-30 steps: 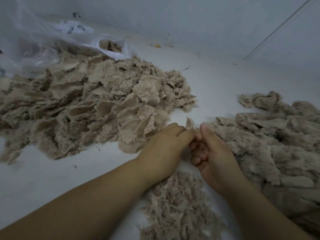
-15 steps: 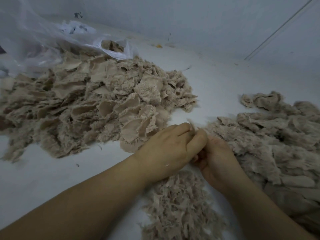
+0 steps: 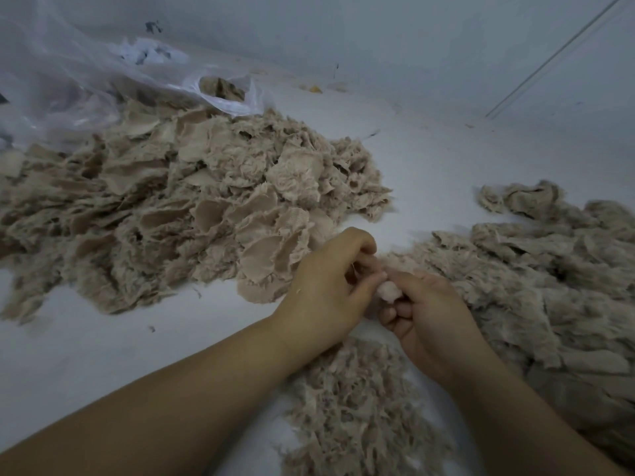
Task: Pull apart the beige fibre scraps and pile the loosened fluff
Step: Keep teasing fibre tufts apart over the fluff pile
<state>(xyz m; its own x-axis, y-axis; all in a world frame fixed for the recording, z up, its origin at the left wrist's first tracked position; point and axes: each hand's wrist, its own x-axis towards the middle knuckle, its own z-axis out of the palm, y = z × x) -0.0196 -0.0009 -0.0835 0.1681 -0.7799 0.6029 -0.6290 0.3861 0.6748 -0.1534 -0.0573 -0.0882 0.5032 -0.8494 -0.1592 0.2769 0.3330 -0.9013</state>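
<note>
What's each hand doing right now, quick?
Left hand: fingers curled, pinching the small beige scrap.
Right hand: fingers curled, pinching the same scrap.

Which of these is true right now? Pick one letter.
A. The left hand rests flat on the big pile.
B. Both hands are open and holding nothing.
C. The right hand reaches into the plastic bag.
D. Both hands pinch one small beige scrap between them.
D: the left hand and the right hand meet above the loosened fluff, fingers curled onto the same small scrap.
</note>
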